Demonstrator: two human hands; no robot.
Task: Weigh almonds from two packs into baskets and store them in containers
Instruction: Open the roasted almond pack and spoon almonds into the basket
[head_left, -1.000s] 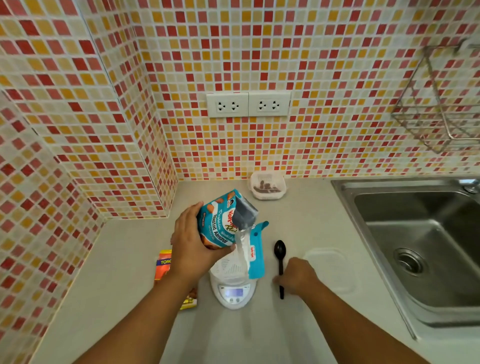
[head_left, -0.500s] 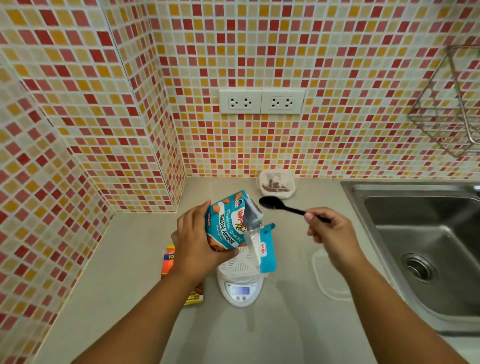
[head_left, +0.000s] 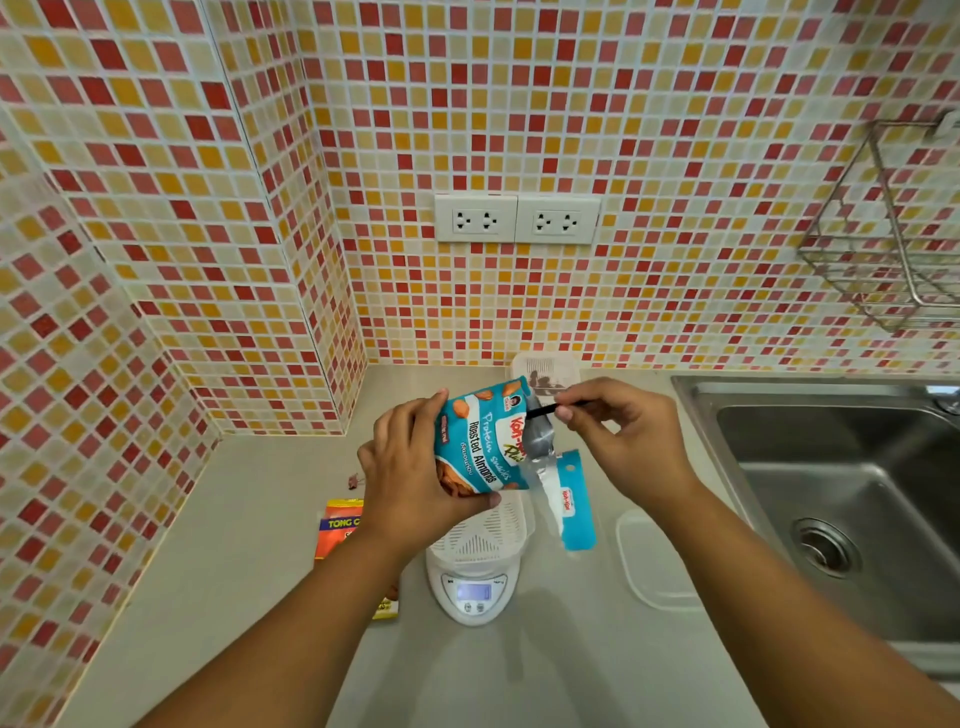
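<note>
**Spoon goes into the almond pack above the scale**

The grip of the left hand (head_left: 415, 467) was wrapped around the body of the blue almond pack (head_left: 480, 441), thumb at its lower edge, while the right hand (head_left: 618, 441) pinched the handle of a black spoon (head_left: 543, 410) between fingertips and thumb. The table (head_left: 260, 519) carried a sink (head_left: 841, 493) on the right and, in front of the person, a white scale (head_left: 475, 592) with a white slotted basket (head_left: 488, 535) on it. The pack was held in the air just above the basket, tilted, its long axis sloping from upper right to lower left and its torn mouth facing right toward the spoon; a torn strip (head_left: 571, 504) hung down from it. The spoon lay roughly level, bowl end pointing left into the mouth.

The pack looked light, soft and crinkly, likely to slip or buckle if squeezed, so holding it around the middle seemed sound. A second, orange pack (head_left: 340, 525) lay on the table to the left, a clear lid (head_left: 660, 561) to the right, and a container (head_left: 545, 369) stood by the wall.
</note>
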